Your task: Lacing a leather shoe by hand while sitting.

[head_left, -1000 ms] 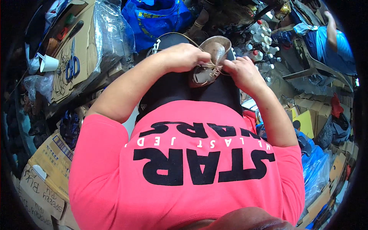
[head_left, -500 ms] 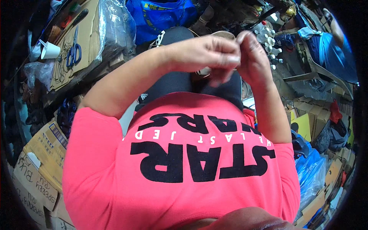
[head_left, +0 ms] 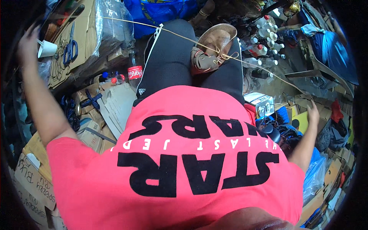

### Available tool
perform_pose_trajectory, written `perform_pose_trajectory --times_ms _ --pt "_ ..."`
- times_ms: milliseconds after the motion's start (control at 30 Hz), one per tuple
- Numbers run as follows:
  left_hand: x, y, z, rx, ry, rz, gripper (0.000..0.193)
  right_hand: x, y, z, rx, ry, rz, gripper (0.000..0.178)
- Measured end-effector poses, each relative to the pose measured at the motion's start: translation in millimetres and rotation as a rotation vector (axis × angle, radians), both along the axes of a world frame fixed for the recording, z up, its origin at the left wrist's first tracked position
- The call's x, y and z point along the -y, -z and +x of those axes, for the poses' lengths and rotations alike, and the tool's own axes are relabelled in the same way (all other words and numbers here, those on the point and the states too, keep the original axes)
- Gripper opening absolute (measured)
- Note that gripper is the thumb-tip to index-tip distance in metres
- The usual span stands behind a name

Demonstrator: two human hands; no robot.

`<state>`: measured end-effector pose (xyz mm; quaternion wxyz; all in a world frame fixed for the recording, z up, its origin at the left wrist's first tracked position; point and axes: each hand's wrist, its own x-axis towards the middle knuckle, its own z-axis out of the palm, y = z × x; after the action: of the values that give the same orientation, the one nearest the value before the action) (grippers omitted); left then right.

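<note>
A brown leather shoe (head_left: 205, 63) with a tan insole rests between my thighs. A thin tan cord (head_left: 184, 37) passes through its upper, with a loop standing at the lacing. The cord runs out taut to both sides. Far out at the left, my left hand (head_left: 28, 46) is blurred, its arm stretched wide; the cord leads toward it, though its end fades over the cardboard. On the other side my right hand (head_left: 312, 113) is closed at the cord's right end, low beside the cardboard pieces. Both hands are well away from the shoe.
At left, blue-handled scissors (head_left: 70, 51) lie on cardboard beside a white cup (head_left: 47, 49). A red-labelled bottle (head_left: 135, 73) stands by my left thigh. Several small bottles (head_left: 264, 34) crowd the right. A blue bag (head_left: 161, 13) lies ahead, and a box (head_left: 260, 103) sits near my right hip.
My hands were close together above the shoe; they have swung far apart, left and right. The cord is now stretched between them through the shoe, which has come into fuller view.
</note>
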<state>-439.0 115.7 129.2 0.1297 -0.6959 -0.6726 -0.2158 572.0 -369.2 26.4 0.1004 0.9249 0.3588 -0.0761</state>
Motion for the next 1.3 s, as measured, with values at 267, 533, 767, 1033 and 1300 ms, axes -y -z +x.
perform_pose_trajectory --times_ms 267,533,767,1033,1300 --pt "189 113 340 0.388 0.973 -0.769 0.051 -177 21 -380 -1.149 -0.427 0.447 0.031" --pt "119 134 236 0.552 0.672 -0.864 0.024 -150 42 -261 -0.933 -0.214 0.474 0.019" --pt "149 112 355 0.357 1.068 -0.449 0.050 -187 17 -334 -0.787 -0.543 0.550 0.017" --pt "138 119 448 0.201 1.249 -0.830 0.057 -227 6 -375 -0.831 -0.852 0.407 0.013" --pt "136 117 451 0.168 1.238 -1.071 0.029 -227 19 -378 -0.916 -0.841 0.443 0.013"
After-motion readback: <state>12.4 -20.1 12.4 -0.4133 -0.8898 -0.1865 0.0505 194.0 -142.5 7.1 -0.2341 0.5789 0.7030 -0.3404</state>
